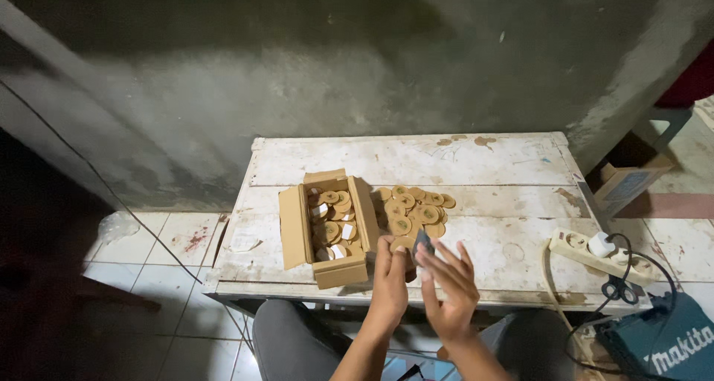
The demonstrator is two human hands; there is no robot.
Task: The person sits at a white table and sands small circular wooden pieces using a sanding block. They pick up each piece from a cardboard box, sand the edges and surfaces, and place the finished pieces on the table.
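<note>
Nearest the camera, the person's knees sit under the worktop's (476,165) front edge, and both hands are raised just above it. The left hand (390,277) is closed on a round tan disc (400,245), pinched at its rim by the fingertips. The right hand (448,281) has its fingers spread, with thumb and forefinger gripping a small dark flat piece (422,242) that touches or nearly touches the disc. The disc looks thin, light and stiff, like pressed board or wood; it likely handles best held by its edge, and a flat face may be slippery. Just beyond the hands lies a loose pile of discs (415,208), and beside it to the left an open box (328,228) holds more. To the right, a power strip (587,249) rests near the edge.
</note>
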